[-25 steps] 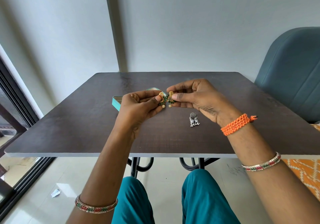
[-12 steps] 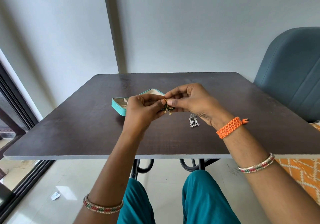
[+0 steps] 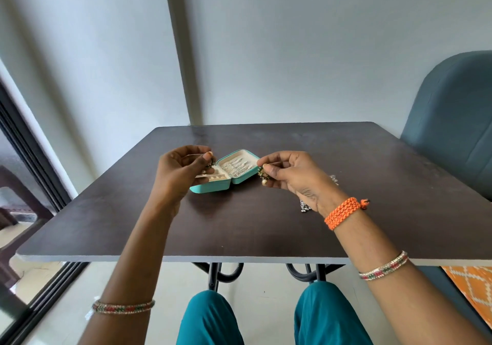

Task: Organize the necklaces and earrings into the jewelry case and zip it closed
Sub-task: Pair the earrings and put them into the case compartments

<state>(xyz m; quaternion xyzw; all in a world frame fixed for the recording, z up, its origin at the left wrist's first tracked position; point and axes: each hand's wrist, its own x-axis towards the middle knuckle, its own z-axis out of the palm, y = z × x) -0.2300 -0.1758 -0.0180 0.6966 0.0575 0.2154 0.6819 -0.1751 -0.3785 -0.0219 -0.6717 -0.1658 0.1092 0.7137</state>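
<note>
Pinching one small, light, dangly earring (image 3: 263,173) in each hand, left (image 3: 181,170) and right (image 3: 290,174), above the open case (image 3: 225,178) mid-table (image 3: 253,224), hold each by its stiff top.

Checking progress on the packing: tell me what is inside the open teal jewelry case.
The jewelry case lies open. Its lid half holds silvery chain pieces. The base half shows cream padded compartments, but the left hand covers part of it, so what lies there is hidden.
</note>
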